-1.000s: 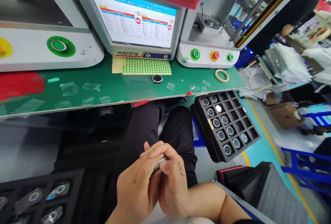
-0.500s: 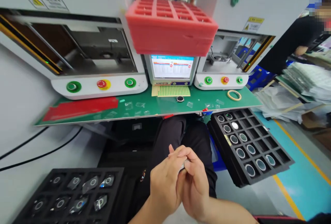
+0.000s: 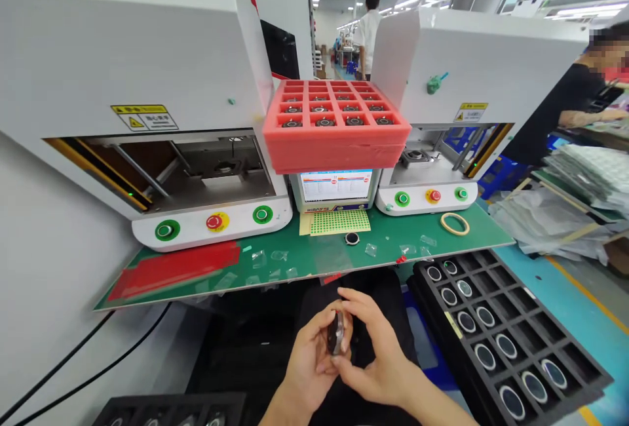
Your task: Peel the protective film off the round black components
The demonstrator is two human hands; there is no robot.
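left hand (image 3: 314,364): wrapped round the part (image 3: 336,333), thumb on its near face, fingers behind. Firm hold.
right hand (image 3: 376,354): fingertips on the part's right edge, thumb below. Both hands clamped on the same piece, touching each other.
part: small round dark disc, held on edge over the lap, below the bench (image 3: 442,242) front edge. Face detail too small to read.
step, my read: handling or peeling something off the disc. Best done by gripping the rim only, keeping pads off the face, and keeping it over the lap so a drop lands soft.
risk: two-hand pinch on a thin rim can slip; smudging the face is likely if the thumb slides.
bench: green mat, red strip (image 3: 177,267) at left, sticker sheet (image 3: 339,221) under the monitor (image 3: 336,189), one loose disc (image 3: 352,238) just in front of it, tape ring (image 3: 455,223) at right, clear film scraps scattered between.
trays: black tray (image 3: 570,373) at right of the knees, round parts in several cells; red tray (image 3: 339,144) on top of the monitor, also loaded; another black tray (image 3: 167,409) bottom left, mostly cut off.
machines: two white presses (image 3: 122,72) flank the monitor, each with green and red buttons.
room: factory floor, a person standing far back in the aisle, another at right at a table.
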